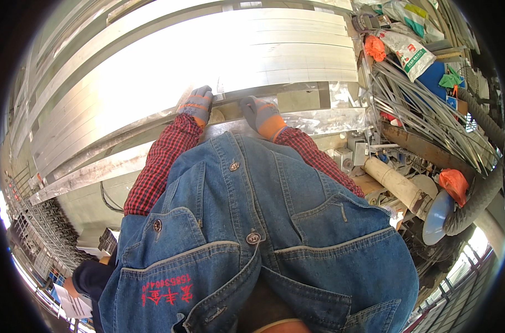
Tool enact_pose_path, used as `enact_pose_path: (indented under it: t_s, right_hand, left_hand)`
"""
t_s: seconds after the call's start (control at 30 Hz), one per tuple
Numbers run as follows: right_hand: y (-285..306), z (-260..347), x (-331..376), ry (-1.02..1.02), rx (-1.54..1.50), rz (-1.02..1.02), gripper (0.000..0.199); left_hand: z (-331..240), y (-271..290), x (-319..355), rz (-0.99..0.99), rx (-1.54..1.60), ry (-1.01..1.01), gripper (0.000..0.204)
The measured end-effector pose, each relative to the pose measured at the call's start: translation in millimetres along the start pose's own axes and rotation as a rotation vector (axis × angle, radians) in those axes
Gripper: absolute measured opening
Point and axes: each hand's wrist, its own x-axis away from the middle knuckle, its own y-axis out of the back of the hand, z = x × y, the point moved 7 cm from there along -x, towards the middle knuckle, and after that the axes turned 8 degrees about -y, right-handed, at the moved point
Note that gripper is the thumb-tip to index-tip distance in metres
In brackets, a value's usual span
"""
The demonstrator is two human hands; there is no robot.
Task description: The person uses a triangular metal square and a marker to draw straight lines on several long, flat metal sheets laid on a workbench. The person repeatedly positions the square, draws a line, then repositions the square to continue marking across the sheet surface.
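Workshop clutter and metal stock crowded round a long rack, its near rail [324,121] crossing just in front of the wearer. On the rack lay the task's main pieces, flat silvery metal slats [305,58], spread beyond both hands in close parallel rows. Judging by that layout, setting them side by side looked largely done; glare washed out the middle, so whether any joining or finishing was left could not be told.

The left hand [197,105], in a grey work glove with orange bands, was bent over the near edge of the slats, though whether it gripped one was unclear. The right hand [262,116], gloved alike, was loosely curled above the gap between slats and rail; what it held, if anything, could not be made out.

Smooth, mirror-bright slats, ruled by thin straight seams, contrasted with the scuffed, dull-streaked rail. Soft red-and-black checked sleeves [163,152] met a worn denim jacket [224,222] with thick pale stitching and round metal buttons. To the right lay a tangle of thin metal strips [424,105], a crinkled printed sack [410,55], a crumpled orange plastic bag [453,186] and a ribbed grey hose [474,205].
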Motion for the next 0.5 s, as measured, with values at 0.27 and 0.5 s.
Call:
enact_pose_path:
  t_s: [0.27,0.5]
  right_hand:
    - [9.3,11.6,5.1,-0.003,-0.06,0.032,0.035]
    - [5.2,7.9,2.0,-0.02,-0.045,0.035,0.037]
  left_hand:
    - [5.5,-6.6,-2.6,0.036,0.02,0.018,0.025]
    - [8.4,-7.3,1.1,-0.004,-0.002,0.009,0.03]
